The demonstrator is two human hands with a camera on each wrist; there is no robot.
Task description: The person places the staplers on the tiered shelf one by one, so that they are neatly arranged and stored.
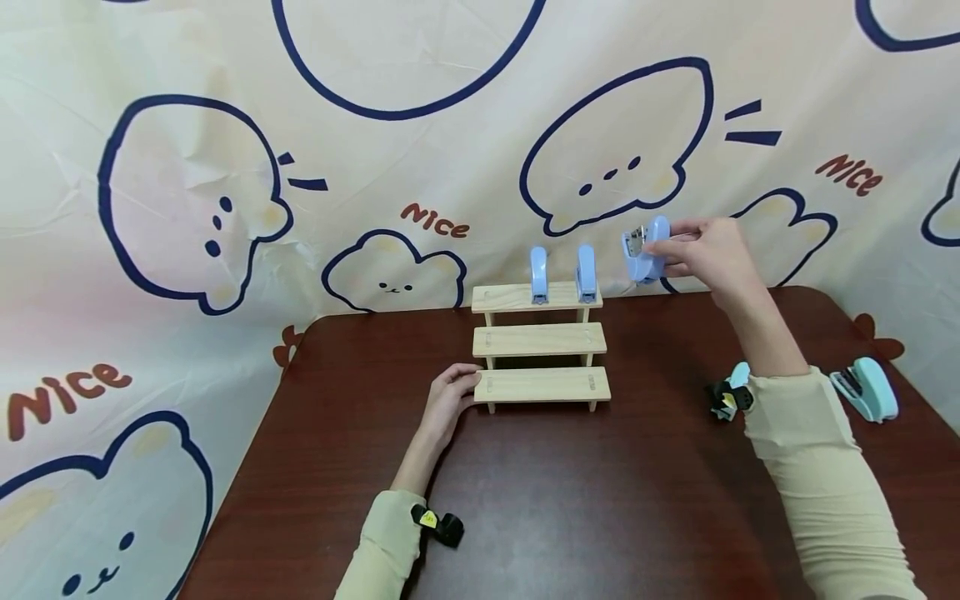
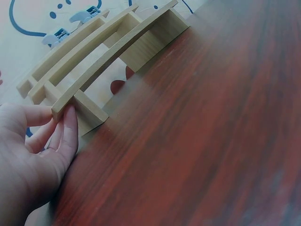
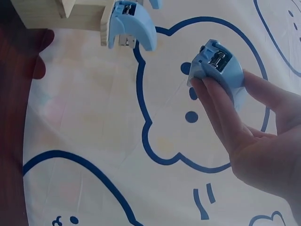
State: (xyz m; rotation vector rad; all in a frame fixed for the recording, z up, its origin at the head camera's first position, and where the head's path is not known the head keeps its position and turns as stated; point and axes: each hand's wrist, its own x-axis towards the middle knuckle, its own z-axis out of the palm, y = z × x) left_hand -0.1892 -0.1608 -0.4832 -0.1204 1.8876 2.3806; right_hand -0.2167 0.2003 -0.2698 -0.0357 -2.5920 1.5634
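My right hand (image 1: 708, 250) holds a blue stapler (image 1: 647, 250) in the air, right of the wooden rack's top step. In the right wrist view the thumb and fingers pinch this stapler (image 3: 217, 70) from both sides. Two more blue staplers stand on the top step: a left one (image 1: 538, 275) and a right one (image 1: 587, 273). The three-step wooden rack (image 1: 542, 384) stands on the table. My left hand (image 1: 450, 398) grips the left end of its lowest step; the left wrist view shows the thumb and fingers around the board's end (image 2: 59, 109).
A mint-green stapler (image 1: 866, 390) lies at the table's right side, beyond my right forearm. Another mint-green piece (image 1: 739, 375) shows partly behind the right wrist camera (image 1: 729, 400). The dark brown table (image 1: 570, 500) meets a cloth backdrop (image 1: 480, 167) with cartoon drawings at its back.
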